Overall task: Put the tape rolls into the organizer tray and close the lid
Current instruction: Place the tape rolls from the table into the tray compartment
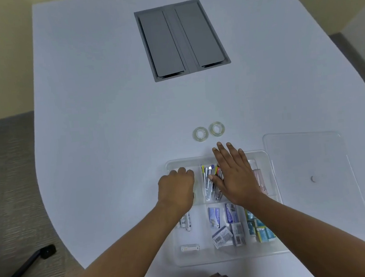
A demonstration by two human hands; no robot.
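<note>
On my white desk (101, 105) a grey recessed cable hatch (182, 39) sits at the far end. Grey carpet (11, 172) lies to my left, with a black chair leg (24, 268) on it.

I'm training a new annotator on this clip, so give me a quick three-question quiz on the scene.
1. How many tape rolls lie on the table outside the organizer tray?
2. True or false: the clear lid is on the tray.
3. Which hand is flat and open: A) left hand B) right hand?

Key:
1. Two, the left tape roll and the right tape roll, side by side beyond the tray.
2. False; it lies right of the tray.
3. B.
</note>
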